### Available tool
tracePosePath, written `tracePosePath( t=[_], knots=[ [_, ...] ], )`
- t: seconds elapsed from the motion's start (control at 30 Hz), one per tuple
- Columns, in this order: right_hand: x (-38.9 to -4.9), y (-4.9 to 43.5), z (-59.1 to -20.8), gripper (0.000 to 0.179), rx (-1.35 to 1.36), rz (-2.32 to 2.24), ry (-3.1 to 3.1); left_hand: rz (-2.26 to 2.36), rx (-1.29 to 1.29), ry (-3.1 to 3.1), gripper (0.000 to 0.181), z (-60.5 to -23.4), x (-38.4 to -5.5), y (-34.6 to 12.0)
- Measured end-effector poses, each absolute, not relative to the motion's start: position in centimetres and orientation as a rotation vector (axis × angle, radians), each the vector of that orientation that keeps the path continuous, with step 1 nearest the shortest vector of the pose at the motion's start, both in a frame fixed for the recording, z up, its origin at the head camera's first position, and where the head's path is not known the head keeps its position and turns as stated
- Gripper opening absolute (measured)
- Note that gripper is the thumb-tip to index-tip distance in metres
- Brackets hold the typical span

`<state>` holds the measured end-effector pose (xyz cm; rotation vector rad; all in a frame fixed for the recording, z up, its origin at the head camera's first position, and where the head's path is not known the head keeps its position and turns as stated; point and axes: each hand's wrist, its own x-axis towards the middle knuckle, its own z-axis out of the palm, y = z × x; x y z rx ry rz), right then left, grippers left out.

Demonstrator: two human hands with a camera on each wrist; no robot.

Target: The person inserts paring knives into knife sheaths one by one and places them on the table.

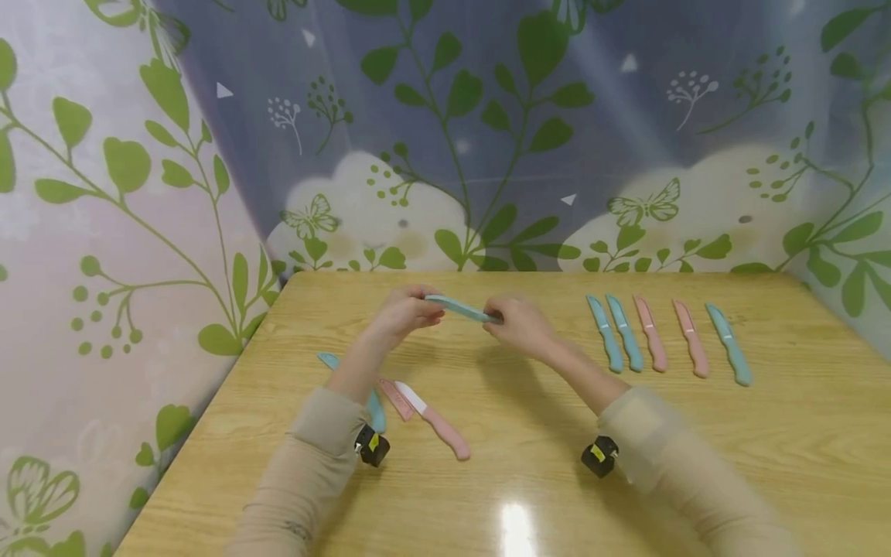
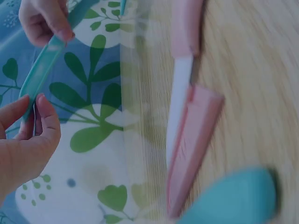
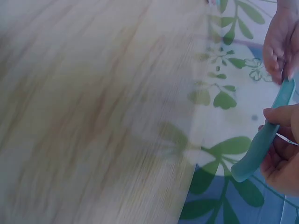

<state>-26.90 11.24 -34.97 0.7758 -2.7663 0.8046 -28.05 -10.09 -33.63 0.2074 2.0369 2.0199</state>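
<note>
Above the middle of the table, both hands hold a blue-green knife [image 1: 459, 307]. My left hand [image 1: 406, 319] pinches its sheathed tip end between thumb and fingers. At the other end, my right hand [image 1: 520, 326] grips the handle [image 3: 254, 154], whose rounded butt sticks out past the fingers in the right wrist view. Below the left forearm lies a pink knife [image 1: 444, 432] with its white blade bare. A pink sheath [image 1: 395, 399] lies alongside that blade. Another blue-green piece [image 1: 377, 413] is partly hidden under the left wrist.
To the right, a row of several sheathed knives lies on the wooden table [image 1: 529, 433]: two blue knives [image 1: 629, 340], two pink knives [image 1: 689, 338] and a blue-green knife [image 1: 729, 344] at the end. A leaf-patterned cloth [image 1: 431, 139] hangs behind the table.
</note>
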Motion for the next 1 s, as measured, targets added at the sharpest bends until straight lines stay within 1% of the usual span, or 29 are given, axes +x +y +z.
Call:
tracePosePath(
  t=[0.1,0.27,0.4,0.57,0.7,0.77,0.87,0.93,1.0],
  knots=[
    [-27.0,12.1,-35.0,0.005,0.804,0.711,-2.748,1.912,0.232,2.169,0.020,-33.5,-27.6,-10.9],
    [-27.2,13.9,-35.5,0.008,0.746,0.708,-2.788,1.603,0.339,2.429,0.024,-33.5,-26.6,-13.3],
    [-27.9,15.8,-35.8,0.016,0.598,0.731,-2.862,1.359,0.424,2.620,0.021,-33.7,-25.9,-15.3],
    [-28.6,18.1,-36.2,0.024,0.439,0.770,-2.937,1.081,0.487,2.834,0.013,-34.2,-25.1,-17.1],
    [-29.0,19.6,-36.7,0.020,0.350,0.825,-2.990,0.774,0.638,2.908,0.011,-34.8,-24.5,-17.9],
    [-29.2,20.1,-36.9,0.019,0.313,0.852,-3.001,0.650,0.714,2.884,0.016,-35.2,-24.1,-17.9],
    [-29.4,20.6,-37.2,0.031,0.258,0.888,-3.016,0.538,0.781,2.832,0.026,-35.5,-23.5,-17.7],
    [-29.5,21.0,-37.2,0.039,0.224,0.909,-3.037,0.545,0.767,2.785,0.031,-35.6,-23.2,-17.5],
    [-29.6,21.2,-37.3,0.040,0.201,0.909,-3.060,0.528,0.752,2.765,0.032,-35.7,-22.9,-17.3]
  ],
)
